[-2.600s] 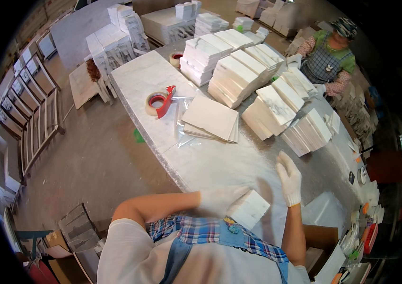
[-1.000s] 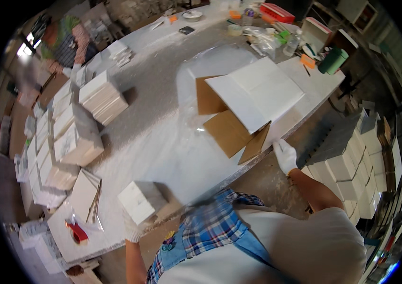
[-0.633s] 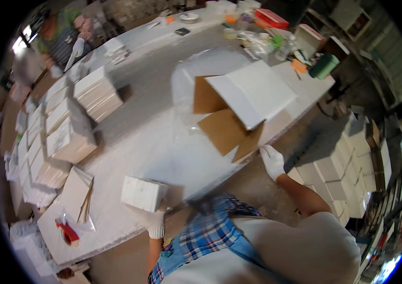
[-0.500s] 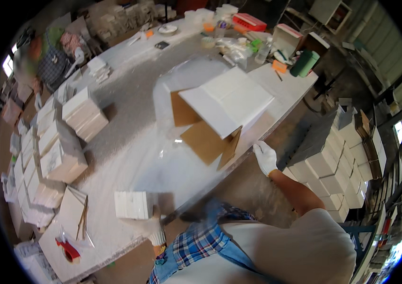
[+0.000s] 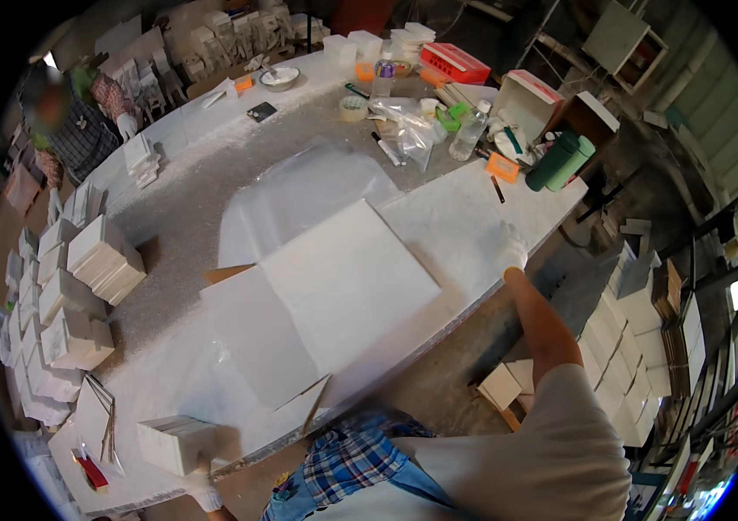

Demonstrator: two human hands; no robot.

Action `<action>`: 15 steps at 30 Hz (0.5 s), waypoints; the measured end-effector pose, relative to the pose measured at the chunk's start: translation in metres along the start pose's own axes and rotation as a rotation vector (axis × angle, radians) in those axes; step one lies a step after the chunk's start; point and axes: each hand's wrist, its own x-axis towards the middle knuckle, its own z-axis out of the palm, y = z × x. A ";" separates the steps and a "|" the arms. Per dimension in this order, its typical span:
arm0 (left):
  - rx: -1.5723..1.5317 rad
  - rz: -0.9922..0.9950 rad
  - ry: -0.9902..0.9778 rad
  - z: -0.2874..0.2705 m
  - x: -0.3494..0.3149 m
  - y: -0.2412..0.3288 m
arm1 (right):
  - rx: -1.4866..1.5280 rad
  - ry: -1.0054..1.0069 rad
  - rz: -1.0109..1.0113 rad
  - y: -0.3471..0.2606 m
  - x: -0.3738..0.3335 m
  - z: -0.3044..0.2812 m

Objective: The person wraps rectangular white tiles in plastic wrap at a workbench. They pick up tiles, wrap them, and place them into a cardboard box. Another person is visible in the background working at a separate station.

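At the near left of the table, a stack of white tile-like slabs (image 5: 169, 445) stands near the edge. My left hand (image 5: 204, 491), in a white glove, grips its near right side; the fingertips are partly hidden by the stack. Over the right part of the tabletop, my gloved right hand (image 5: 512, 249) reaches out with nothing in it. Its fingers look spread, though motion blurs them. Between the hands lies a white cardboard box (image 5: 356, 282) with brown inner sides, its flaps extending toward the near left. Clear plastic sheeting (image 5: 299, 191) spreads beneath and behind it.
Stacked white blocks (image 5: 107, 259) line the table's left side. A red tape dispenser (image 5: 89, 471) lies at the near left corner. Bottles, tape and a green cylinder (image 5: 564, 161) crowd the far right. A co-worker (image 5: 69, 117) stands far left. More white boxes (image 5: 621, 347) are piled right.
The box has turned and come lower, its open end now toward the near left. My right hand has moved from beside the edge to over the table. The slab stack has shifted nearer.
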 end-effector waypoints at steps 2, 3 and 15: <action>-0.003 -0.129 -0.031 -0.001 -0.006 0.017 | -0.026 -0.068 0.038 0.006 0.034 -0.004; -0.009 -0.193 -0.044 -0.004 -0.008 0.027 | -0.045 -0.093 0.023 0.008 0.048 -0.006; -0.019 -0.383 -0.237 -0.023 0.017 0.067 | -0.084 -0.140 -0.039 0.027 0.149 0.032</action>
